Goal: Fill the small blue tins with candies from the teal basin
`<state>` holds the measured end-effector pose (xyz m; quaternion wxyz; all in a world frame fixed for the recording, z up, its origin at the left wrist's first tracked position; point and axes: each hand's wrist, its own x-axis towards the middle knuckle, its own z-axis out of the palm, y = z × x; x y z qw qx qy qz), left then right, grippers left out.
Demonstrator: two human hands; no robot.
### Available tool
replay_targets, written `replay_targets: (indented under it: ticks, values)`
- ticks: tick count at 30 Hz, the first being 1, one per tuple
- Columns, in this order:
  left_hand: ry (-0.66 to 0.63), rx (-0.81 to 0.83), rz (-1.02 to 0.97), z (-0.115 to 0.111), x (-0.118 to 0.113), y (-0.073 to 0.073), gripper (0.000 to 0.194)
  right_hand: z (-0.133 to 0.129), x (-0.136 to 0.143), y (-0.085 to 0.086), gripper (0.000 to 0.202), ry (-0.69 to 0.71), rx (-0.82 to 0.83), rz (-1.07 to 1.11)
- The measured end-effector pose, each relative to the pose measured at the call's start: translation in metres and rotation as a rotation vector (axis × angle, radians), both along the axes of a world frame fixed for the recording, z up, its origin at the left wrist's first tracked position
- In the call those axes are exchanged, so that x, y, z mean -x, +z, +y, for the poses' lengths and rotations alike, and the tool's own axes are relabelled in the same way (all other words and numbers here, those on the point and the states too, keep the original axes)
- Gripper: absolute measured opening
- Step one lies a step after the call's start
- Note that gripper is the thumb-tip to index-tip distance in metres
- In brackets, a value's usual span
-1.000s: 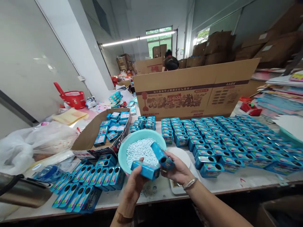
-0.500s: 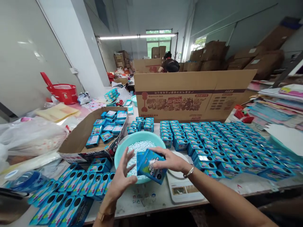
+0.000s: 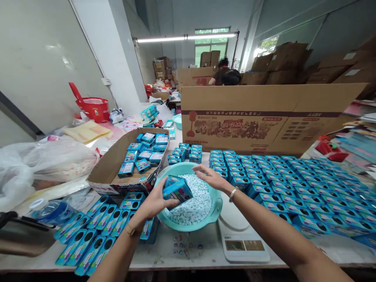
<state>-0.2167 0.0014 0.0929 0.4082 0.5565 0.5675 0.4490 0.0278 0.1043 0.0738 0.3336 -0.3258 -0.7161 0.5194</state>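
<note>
My left hand (image 3: pixel 154 201) is closed around a small blue printed box (image 3: pixel 179 190), held tilted above a turquoise basin (image 3: pixel 217 206). A second box may be pressed behind it; I cannot tell. Small pale pellets (image 3: pixel 190 215) fill much of the basin. Over the basin's far right side reaches my right hand (image 3: pixel 213 178), its fingers stretched out and nothing in them. To the right of the basin stands a white scale (image 3: pixel 245 252), partly below my right forearm.
Rows of blue boxes (image 3: pixel 282 188) with dark round holes cover the right side; more (image 3: pixel 96 239) stand at left. An open carton (image 3: pixel 101 166) holds loose boxes. A large cardboard panel (image 3: pixel 235 102) rises behind. A metal jug (image 3: pixel 23 235) stands left. A person (image 3: pixel 225 76) is beyond.
The blue box has passed from my right hand to my left. My right hand has let go and moved up toward the basin's far side. The view has shifted left.
</note>
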Motion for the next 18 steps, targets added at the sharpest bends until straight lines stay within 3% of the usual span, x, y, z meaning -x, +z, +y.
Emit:
replay_targets:
  ticks: [4,9,11,13,18]
  values:
    - [-0.004,-0.032,0.442,0.02,0.006,0.0,0.091,0.041,0.034,-0.042,0.023,-0.021,-0.08,-0.273]
    - [-0.144,0.108,0.858,0.051,-0.02,-0.021,0.089,0.056,0.074,-0.077,0.009,-0.091,0.039,-0.301]
    - [-0.189,0.138,0.911,0.061,-0.026,-0.029,0.084,0.056,0.078,-0.082,0.002,-0.122,0.073,-0.281]
    - [-0.219,0.139,0.943,0.069,-0.033,-0.034,0.076,0.054,0.079,-0.084,0.01,-0.161,0.121,-0.241]
    - [-0.265,0.055,1.035,0.069,-0.056,-0.039,0.051,0.044,0.07,-0.073,0.017,-0.285,0.239,0.002]
